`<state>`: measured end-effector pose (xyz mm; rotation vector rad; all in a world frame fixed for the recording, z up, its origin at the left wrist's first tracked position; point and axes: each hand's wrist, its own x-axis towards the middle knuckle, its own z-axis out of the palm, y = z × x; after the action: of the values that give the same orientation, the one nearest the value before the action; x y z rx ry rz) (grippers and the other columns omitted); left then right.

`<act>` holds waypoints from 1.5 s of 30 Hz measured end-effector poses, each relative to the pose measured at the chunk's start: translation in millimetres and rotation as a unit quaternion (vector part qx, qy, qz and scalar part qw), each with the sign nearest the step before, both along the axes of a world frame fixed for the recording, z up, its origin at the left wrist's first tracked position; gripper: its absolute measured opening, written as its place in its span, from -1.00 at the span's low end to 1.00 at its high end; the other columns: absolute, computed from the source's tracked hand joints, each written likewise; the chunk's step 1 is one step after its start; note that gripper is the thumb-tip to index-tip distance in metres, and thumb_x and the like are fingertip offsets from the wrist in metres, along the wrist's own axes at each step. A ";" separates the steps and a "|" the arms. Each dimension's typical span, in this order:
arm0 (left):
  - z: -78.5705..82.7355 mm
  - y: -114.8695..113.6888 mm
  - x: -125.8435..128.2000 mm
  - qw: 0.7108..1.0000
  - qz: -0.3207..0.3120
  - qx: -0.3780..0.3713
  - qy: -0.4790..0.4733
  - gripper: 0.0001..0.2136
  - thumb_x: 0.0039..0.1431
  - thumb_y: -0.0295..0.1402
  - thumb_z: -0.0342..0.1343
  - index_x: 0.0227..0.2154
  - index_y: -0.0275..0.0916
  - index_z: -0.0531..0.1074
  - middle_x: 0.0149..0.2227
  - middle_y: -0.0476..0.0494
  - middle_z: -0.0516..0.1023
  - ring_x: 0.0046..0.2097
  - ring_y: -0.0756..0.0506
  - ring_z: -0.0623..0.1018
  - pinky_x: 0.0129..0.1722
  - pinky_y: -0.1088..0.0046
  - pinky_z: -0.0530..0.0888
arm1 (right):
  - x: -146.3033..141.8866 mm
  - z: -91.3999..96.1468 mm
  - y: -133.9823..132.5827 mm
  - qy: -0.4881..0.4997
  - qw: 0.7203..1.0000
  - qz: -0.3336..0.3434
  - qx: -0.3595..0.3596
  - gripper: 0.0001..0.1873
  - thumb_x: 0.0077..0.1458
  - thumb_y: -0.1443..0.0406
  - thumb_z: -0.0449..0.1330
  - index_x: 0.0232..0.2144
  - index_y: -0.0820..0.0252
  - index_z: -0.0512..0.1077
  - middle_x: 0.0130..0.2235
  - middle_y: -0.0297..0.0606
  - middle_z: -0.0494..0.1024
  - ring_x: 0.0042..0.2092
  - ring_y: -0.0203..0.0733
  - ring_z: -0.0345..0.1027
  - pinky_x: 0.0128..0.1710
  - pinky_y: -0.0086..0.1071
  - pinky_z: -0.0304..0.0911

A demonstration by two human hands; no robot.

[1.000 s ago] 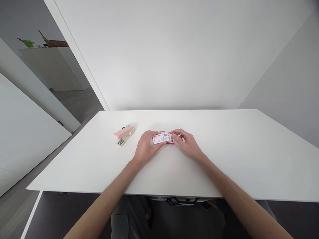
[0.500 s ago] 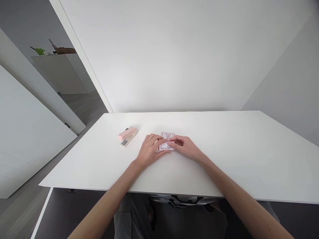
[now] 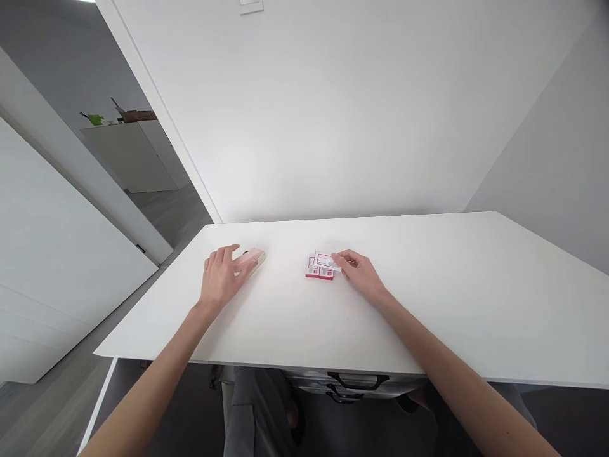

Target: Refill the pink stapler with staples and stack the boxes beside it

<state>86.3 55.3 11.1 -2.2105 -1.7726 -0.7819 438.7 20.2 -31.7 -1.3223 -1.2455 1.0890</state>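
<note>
On the left part of the white table lies a pink and cream stapler [image 3: 259, 254]. Over its near end hovers my left hand [image 3: 221, 274], thumb and fingers apart; whether it touches the stapler I cannot tell. Two small red-and-white boxes [image 3: 319, 274] lie side by side at the middle. On top of them, at their far side, sits another flat red-and-white box [image 3: 324, 260]. The right end of this upper box is pinched between the thumb and fingers of my right hand [image 3: 358, 271].
The white table [image 3: 428, 304] stands against a plain wall [image 3: 352, 114]. Black drawer handles [image 3: 358, 383] show beneath its front edge, near my legs. To the left an open doorway leads to a cabinet [image 3: 133, 155].
My left hand has left the red-and-white boxes and moved left to the stapler. My right hand stays at the upper box, which has shifted to the far side of the lower boxes.
</note>
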 end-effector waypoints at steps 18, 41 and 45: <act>7.2 -13.6 3.8 0.993 0.053 -0.049 -0.094 -0.57 0.41 -0.02 -0.07 0.09 -0.15 0.48 0.06 -0.21 0.64 -0.11 -0.25 0.62 -0.16 0.22 0.50 | -2.7 2.8 -2.9 0.075 0.995 0.048 -0.040 -0.55 0.12 -0.20 0.31 -0.20 -0.05 0.62 -0.05 -0.31 0.70 -0.03 0.09 0.62 0.16 -0.04 0.36; -33.2 -52.8 186.9 0.960 -0.248 -0.066 -0.107 -0.79 0.41 -0.23 0.10 -0.01 -0.14 0.52 -0.11 -0.11 0.70 -0.12 -0.19 0.66 -0.08 0.22 0.55 | 14.8 -3.9 14.3 0.246 0.967 -0.071 0.003 -0.52 0.02 -0.18 0.40 -0.44 0.06 0.51 -0.19 -0.30 0.65 -0.31 -0.21 0.49 -0.39 -0.39 0.41; -33.6 -49.4 190.5 0.959 -0.252 -0.061 -0.115 -0.79 0.41 -0.23 0.11 -0.02 -0.15 0.52 -0.12 -0.12 0.70 -0.11 -0.20 0.65 -0.01 0.17 0.53 | 15.5 -4.6 15.4 0.200 0.976 -0.085 0.019 -0.49 -0.01 -0.23 0.39 -0.38 0.04 0.51 -0.27 -0.34 0.63 -0.37 -0.22 0.48 -0.40 -0.39 0.38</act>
<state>276.9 5.9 -22.5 -2.8047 -1.3773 -1.0930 454.1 35.6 -36.3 -1.0907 -0.8353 1.1343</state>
